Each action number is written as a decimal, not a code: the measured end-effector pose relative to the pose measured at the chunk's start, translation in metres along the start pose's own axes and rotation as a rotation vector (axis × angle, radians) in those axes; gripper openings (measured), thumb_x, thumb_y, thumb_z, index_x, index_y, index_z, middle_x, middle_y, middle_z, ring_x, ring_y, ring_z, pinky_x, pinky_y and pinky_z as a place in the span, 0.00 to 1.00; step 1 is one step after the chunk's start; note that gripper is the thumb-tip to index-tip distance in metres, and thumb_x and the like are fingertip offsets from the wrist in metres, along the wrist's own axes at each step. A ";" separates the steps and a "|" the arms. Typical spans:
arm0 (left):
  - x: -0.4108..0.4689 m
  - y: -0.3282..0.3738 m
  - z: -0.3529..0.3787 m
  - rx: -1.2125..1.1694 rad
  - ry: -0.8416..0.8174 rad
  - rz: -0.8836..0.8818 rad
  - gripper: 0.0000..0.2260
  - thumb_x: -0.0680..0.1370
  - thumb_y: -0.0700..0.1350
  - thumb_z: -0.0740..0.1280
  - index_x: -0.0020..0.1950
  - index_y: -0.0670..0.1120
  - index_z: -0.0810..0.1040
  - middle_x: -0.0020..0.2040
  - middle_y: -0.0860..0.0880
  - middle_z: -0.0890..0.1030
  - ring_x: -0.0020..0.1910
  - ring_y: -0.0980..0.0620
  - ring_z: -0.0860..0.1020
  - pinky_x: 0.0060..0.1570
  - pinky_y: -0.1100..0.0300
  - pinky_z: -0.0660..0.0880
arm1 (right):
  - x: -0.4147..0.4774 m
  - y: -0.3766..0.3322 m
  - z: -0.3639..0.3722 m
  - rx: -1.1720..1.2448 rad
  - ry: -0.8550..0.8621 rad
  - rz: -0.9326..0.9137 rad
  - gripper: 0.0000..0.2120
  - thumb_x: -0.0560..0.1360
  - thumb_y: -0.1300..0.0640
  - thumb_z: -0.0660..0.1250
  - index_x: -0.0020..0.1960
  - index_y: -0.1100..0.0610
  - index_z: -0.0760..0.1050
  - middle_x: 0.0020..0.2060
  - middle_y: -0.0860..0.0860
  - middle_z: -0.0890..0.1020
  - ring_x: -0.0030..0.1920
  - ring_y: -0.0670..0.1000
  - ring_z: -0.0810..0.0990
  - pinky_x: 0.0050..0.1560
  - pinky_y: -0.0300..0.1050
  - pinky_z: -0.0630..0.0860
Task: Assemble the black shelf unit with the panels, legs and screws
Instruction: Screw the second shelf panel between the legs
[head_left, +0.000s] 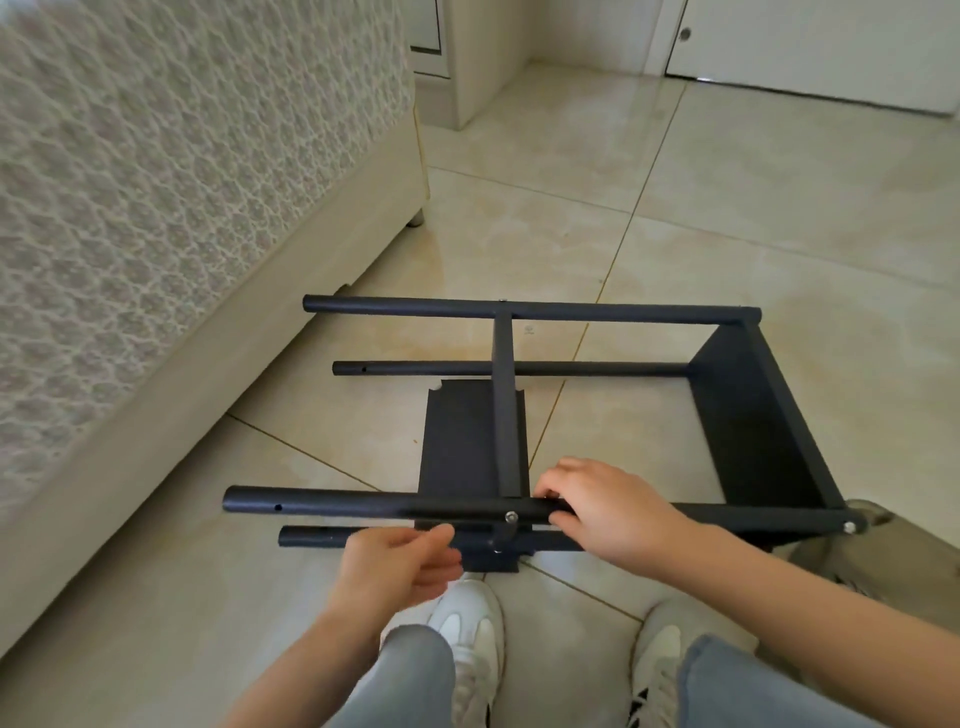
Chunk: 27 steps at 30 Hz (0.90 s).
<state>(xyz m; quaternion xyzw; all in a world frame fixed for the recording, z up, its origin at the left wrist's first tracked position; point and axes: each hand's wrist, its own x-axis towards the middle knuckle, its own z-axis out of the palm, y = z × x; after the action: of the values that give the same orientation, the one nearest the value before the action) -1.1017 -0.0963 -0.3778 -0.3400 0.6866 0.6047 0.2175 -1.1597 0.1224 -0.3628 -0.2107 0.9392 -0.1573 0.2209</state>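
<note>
The black shelf unit (748, 415) lies on its side on the tiled floor. Its several round legs run left to right; the far one (519, 308) sits highest in view. One panel is fixed at the right end. A middle panel (503, 415) stands edge-on between the legs. A loose panel (457, 441) lies flat beneath. My right hand (602, 514) grips the near upper leg (363, 504) just right of a silver screw (511, 516). My left hand (405, 566) hovers by the lower near leg (311, 536), fingers apart, holding nothing that I can see.
A bed with a patterned mattress (156, 182) and beige base runs along the left. White cabinets (478, 62) and a door (810, 47) stand at the back. An olive item (872, 545) lies at the right. My white shoes (472, 639) are below the frame.
</note>
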 end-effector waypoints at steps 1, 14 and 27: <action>0.002 -0.004 -0.002 -0.154 -0.046 -0.079 0.09 0.77 0.43 0.72 0.52 0.38 0.81 0.42 0.44 0.87 0.44 0.47 0.86 0.49 0.53 0.81 | -0.001 -0.001 0.000 0.001 0.000 0.008 0.10 0.80 0.54 0.62 0.61 0.48 0.74 0.53 0.45 0.75 0.51 0.46 0.74 0.53 0.42 0.76; 0.015 0.007 0.001 -0.769 -0.025 -0.117 0.15 0.78 0.36 0.68 0.64 0.34 0.75 0.59 0.34 0.81 0.56 0.39 0.82 0.38 0.52 0.84 | -0.003 0.000 -0.002 -0.057 -0.009 0.017 0.12 0.80 0.56 0.61 0.63 0.48 0.72 0.56 0.46 0.74 0.54 0.48 0.74 0.54 0.47 0.76; -0.004 0.073 -0.001 -0.837 -0.155 0.056 0.18 0.79 0.40 0.68 0.68 0.40 0.73 0.54 0.38 0.84 0.50 0.43 0.85 0.41 0.53 0.84 | -0.002 0.005 -0.076 0.189 0.152 0.062 0.11 0.79 0.59 0.66 0.59 0.50 0.78 0.52 0.46 0.82 0.52 0.43 0.80 0.55 0.36 0.75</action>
<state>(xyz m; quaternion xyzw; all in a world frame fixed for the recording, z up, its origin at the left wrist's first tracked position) -1.1526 -0.0943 -0.3247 -0.3335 0.3726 0.8607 0.0953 -1.1962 0.1429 -0.2989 -0.1472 0.9402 -0.2539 0.1727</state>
